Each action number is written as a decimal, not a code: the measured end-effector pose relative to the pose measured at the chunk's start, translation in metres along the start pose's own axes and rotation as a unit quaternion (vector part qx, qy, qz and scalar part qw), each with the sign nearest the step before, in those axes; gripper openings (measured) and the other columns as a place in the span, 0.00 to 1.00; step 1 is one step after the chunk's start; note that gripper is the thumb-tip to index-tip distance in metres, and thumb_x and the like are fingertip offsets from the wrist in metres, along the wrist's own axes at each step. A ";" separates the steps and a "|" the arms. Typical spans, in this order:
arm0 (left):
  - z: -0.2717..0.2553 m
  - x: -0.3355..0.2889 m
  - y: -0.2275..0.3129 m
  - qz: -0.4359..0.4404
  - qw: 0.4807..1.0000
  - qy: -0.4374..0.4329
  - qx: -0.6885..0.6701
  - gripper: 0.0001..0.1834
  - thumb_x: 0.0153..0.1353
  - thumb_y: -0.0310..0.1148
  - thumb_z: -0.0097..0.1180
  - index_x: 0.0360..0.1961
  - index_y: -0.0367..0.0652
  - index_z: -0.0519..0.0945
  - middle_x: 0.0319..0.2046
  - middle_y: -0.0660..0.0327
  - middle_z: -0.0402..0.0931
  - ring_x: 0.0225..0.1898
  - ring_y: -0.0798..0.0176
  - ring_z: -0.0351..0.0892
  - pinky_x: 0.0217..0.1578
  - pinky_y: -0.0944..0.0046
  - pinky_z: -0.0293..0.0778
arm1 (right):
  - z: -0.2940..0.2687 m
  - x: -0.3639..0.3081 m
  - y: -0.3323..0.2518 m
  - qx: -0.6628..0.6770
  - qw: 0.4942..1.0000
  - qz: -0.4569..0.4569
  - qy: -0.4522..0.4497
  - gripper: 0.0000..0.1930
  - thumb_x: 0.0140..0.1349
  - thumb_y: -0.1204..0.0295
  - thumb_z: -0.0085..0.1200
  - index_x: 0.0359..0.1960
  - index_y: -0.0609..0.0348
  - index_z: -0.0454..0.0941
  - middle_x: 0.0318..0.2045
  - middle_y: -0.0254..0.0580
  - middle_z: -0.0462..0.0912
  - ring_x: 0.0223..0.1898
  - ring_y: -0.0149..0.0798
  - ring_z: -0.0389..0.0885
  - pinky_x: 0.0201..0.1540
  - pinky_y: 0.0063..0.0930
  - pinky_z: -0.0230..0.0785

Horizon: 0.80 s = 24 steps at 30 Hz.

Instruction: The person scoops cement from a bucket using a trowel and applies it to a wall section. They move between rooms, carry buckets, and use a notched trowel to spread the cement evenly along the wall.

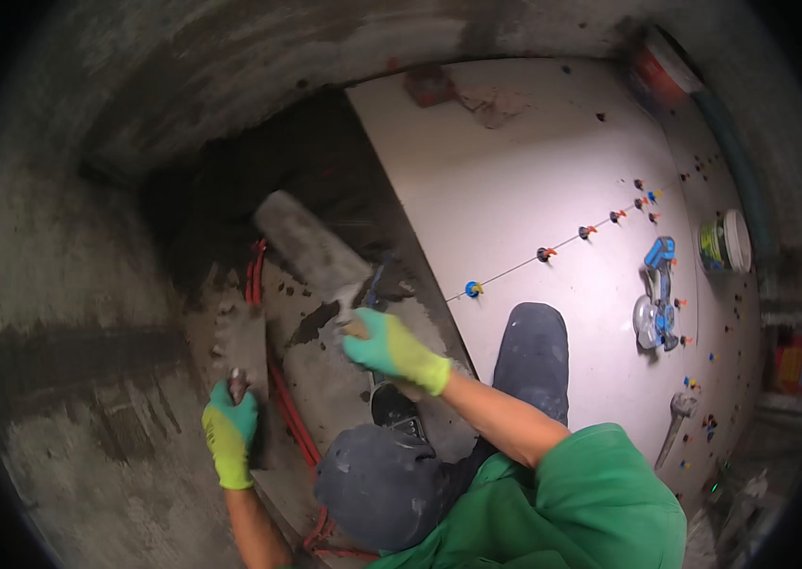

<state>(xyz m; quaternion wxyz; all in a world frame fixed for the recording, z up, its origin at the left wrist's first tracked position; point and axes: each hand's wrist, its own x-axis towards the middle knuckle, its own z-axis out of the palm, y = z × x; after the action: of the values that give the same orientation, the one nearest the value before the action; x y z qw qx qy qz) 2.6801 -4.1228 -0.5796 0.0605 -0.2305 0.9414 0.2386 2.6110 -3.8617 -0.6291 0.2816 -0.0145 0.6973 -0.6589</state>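
Note:
My right hand [391, 351], in a yellow-green glove, is closed round the handle of a flat rectangular trowel [313, 248]. Its long grey blade is raised and slants up to the left, a little blurred by motion. On the left, my gloved left hand [230, 427] grips the handle of a notched trowel [249, 356], whose toothed edge faces the wall side. Mortar appears smeared on that blade. Below both tools lies rough grey floor [325, 346] with scattered crumbs of mortar. Farther off, a dark mortar bed [258, 171] reaches to the tile edge.
Large pale tiles [515, 171] cover the right side; levelling clips [546, 254] line their joint. A blue power tool [657, 294], a mallet [678, 417] and a white bucket [733, 241] stand there. Red conduits [292, 408] run beside my knees. Concrete walls [78, 284] enclose the left.

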 end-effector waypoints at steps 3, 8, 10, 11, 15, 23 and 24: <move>0.036 0.034 0.056 0.171 0.979 -0.009 -0.106 0.22 0.54 0.35 0.57 0.50 0.40 0.77 0.40 0.43 0.78 0.44 0.42 0.78 0.42 0.53 0.73 | -0.050 -0.040 -0.019 0.198 0.975 0.064 0.081 0.15 0.61 0.64 0.52 0.42 0.64 0.73 0.29 0.37 0.78 0.26 0.29 0.77 0.27 0.23 0.74; 0.132 0.110 0.198 0.394 0.904 -0.076 -0.146 0.20 0.56 0.36 0.55 0.50 0.44 0.75 0.41 0.44 0.77 0.44 0.41 0.76 0.42 0.48 0.71 | -0.124 -0.104 -0.044 0.230 0.935 0.024 0.268 0.16 0.62 0.64 0.55 0.43 0.66 0.73 0.26 0.38 0.77 0.22 0.30 0.76 0.25 0.23 0.72; 0.175 0.131 0.250 0.445 0.873 -0.126 -0.151 0.17 0.56 0.37 0.56 0.46 0.43 0.76 0.38 0.44 0.77 0.42 0.39 0.75 0.40 0.46 0.70 | -0.145 -0.131 -0.057 0.242 0.904 0.041 0.349 0.17 0.62 0.65 0.55 0.44 0.69 0.73 0.24 0.39 0.76 0.21 0.30 0.76 0.24 0.23 0.71; 0.196 0.139 0.274 0.469 0.856 -0.155 -0.154 0.15 0.56 0.37 0.56 0.44 0.43 0.76 0.37 0.44 0.77 0.41 0.38 0.75 0.39 0.45 0.70 | -0.153 -0.144 -0.063 0.250 0.889 0.024 0.383 0.17 0.62 0.66 0.54 0.44 0.70 0.73 0.24 0.39 0.76 0.21 0.31 0.75 0.24 0.24 0.70; 0.267 0.148 0.332 0.497 0.834 -0.199 -0.134 0.19 0.56 0.35 0.56 0.49 0.43 0.76 0.40 0.45 0.78 0.43 0.41 0.76 0.44 0.52 0.71 | -0.162 -0.215 -0.092 0.362 0.820 -0.040 0.440 0.18 0.64 0.65 0.50 0.44 0.72 0.73 0.24 0.39 0.76 0.21 0.32 0.76 0.22 0.23 0.70; 0.305 0.153 0.355 0.492 0.821 -0.290 0.028 0.25 0.61 0.39 0.52 0.54 0.33 0.72 0.48 0.43 0.76 0.49 0.42 0.75 0.48 0.53 0.71 | -0.133 -0.344 -0.121 0.389 0.757 -0.126 0.510 0.12 0.65 0.77 0.41 0.45 0.72 0.73 0.22 0.40 0.77 0.22 0.30 0.76 0.25 0.23 0.71; 0.302 0.152 0.361 0.502 0.813 -0.282 0.083 0.26 0.59 0.40 0.53 0.54 0.33 0.72 0.48 0.42 0.76 0.49 0.40 0.75 0.48 0.52 0.71 | -0.138 -0.356 -0.119 0.372 0.781 -0.082 0.495 0.08 0.68 0.77 0.41 0.43 0.69 0.69 0.36 0.51 0.77 0.25 0.37 0.76 0.30 0.28 0.71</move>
<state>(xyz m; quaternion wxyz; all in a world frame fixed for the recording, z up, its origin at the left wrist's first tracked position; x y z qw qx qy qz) 2.3795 -3.7585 -0.7272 0.2143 0.3573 0.8842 0.2112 2.8114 -3.6122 -0.3898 -0.1736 0.3620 0.4382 -0.8042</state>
